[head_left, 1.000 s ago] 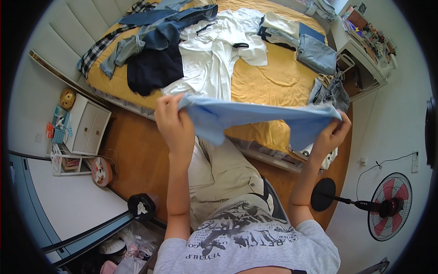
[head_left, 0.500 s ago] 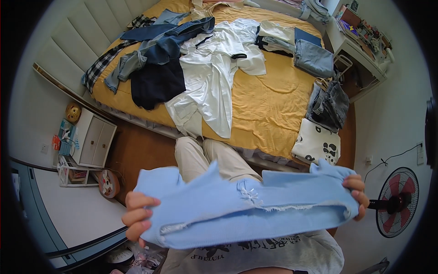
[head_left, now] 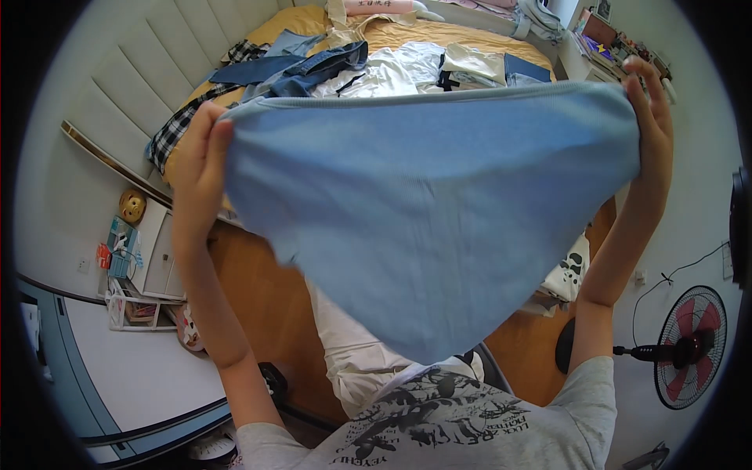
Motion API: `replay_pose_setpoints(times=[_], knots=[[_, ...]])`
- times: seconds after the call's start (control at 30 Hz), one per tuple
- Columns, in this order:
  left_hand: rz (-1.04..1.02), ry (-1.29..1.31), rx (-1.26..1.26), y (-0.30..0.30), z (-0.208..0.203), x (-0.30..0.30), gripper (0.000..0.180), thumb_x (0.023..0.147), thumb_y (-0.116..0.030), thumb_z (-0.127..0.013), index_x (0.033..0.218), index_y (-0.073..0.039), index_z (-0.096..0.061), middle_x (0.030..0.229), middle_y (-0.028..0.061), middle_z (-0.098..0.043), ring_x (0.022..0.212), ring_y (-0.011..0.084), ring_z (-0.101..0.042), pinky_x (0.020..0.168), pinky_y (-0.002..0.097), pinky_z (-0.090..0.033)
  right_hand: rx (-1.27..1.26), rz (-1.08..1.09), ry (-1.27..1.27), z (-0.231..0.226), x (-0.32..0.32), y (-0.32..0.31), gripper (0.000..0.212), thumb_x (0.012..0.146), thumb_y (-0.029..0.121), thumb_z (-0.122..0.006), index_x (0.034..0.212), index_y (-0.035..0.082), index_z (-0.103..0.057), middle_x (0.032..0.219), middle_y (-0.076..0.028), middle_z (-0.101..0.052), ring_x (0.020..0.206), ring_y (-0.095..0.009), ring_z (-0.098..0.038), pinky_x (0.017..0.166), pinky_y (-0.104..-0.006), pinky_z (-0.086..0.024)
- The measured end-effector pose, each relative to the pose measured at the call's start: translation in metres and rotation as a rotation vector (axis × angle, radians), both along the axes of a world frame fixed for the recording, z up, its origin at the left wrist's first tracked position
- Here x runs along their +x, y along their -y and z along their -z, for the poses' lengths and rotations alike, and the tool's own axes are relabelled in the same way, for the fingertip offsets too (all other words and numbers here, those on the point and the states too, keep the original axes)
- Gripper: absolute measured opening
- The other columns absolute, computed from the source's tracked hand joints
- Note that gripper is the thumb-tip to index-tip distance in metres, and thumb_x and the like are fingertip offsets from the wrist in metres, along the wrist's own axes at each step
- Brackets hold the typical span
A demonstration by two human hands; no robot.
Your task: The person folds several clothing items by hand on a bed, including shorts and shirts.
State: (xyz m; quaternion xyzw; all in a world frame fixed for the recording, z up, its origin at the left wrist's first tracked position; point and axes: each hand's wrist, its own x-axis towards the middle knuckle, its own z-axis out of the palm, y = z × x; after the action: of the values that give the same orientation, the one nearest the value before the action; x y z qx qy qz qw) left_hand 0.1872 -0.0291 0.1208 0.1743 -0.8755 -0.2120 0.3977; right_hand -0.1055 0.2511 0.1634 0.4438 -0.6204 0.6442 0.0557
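A light blue garment (head_left: 423,211) with a ribbed hem along its upper edge is stretched wide in front of me, and its lower part sags to a rounded point. Its exact kind I cannot tell. My left hand (head_left: 202,149) is closed on the hem's left end, with the thumb towards me. At the opposite end, my right hand (head_left: 648,117) grips the cloth with some fingers raised along the edge. The raised cloth hides much of the bed and most of the clothes on it.
Beyond the cloth, the bed (head_left: 478,35) carries jeans (head_left: 333,59), white clothes (head_left: 376,74), a plaid garment (head_left: 176,129) and folded clothes (head_left: 478,63). A fan (head_left: 691,347) stands to the right, near a cord on the wall. A white cabinet (head_left: 153,251) is at the left.
Both hands have risen from low near my lap, lifting the blue garment up and away. It was bunched with a frayed opening showing; now it hangs spread out, with the hem on top.
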Motion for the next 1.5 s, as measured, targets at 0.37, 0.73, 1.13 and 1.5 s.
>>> replay_pose_setpoints(times=[0.37, 0.73, 1.13, 1.5], knots=[[0.611, -0.424, 1.3, -0.147, 0.159, -0.129, 0.022, 0.087, -0.014, -0.039, 0.108, -0.008, -0.037, 0.104, 0.0083, -0.04, 0.096, 0.0186, -0.043, 0.085, 0.0269, -0.035, 0.317, -1.511, -0.182, 0.141, 0.237, 0.077, 0.038, 0.081, 0.009, -0.051, 0.116, 0.0, -0.041, 0.115, -0.017, -0.044, 0.106, -0.031, -0.044, 0.089, -0.0353, -0.036], [0.622, -0.355, 1.593, -0.145, 0.199, -0.072, 0.039, 0.086, -0.015, -0.04, 0.123, -0.012, -0.029, 0.122, 0.0099, -0.035, 0.109, 0.0207, -0.039, 0.092, 0.03, -0.033, 0.067, -0.264, 0.588, 0.272, 0.08, 0.01, 0.075, 0.066, 0.032, -0.069, 0.123, 0.0, -0.032, 0.124, -0.015, -0.038, 0.113, -0.025, -0.039, 0.094, -0.0359, -0.031], [0.522, 0.287, 1.202, -0.148, 0.299, 0.004, 0.047, 0.085, -0.027, -0.039, 0.128, -0.01, -0.026, 0.13, 0.0095, -0.029, 0.118, 0.0213, -0.029, 0.099, 0.0338, -0.023, -0.424, -0.922, 1.296, 0.283, 0.055, -0.038, 0.056, 0.081, 0.041, -0.051, 0.122, 0.006, -0.035, 0.12, -0.009, -0.044, 0.11, -0.022, -0.044, 0.093, -0.0377, -0.035], [0.674, -0.863, 2.369, -0.165, 0.315, -0.013, 0.074, 0.078, -0.061, -0.025, 0.133, -0.012, -0.016, 0.137, 0.0071, -0.02, 0.126, 0.0271, -0.018, 0.101, 0.0447, -0.017, -0.195, -0.029, 1.063, 0.242, 0.038, -0.066, 0.042, 0.087, 0.022, -0.045, 0.12, -0.001, -0.034, 0.116, -0.012, -0.046, 0.105, -0.022, -0.047, 0.09, -0.0365, -0.038]])
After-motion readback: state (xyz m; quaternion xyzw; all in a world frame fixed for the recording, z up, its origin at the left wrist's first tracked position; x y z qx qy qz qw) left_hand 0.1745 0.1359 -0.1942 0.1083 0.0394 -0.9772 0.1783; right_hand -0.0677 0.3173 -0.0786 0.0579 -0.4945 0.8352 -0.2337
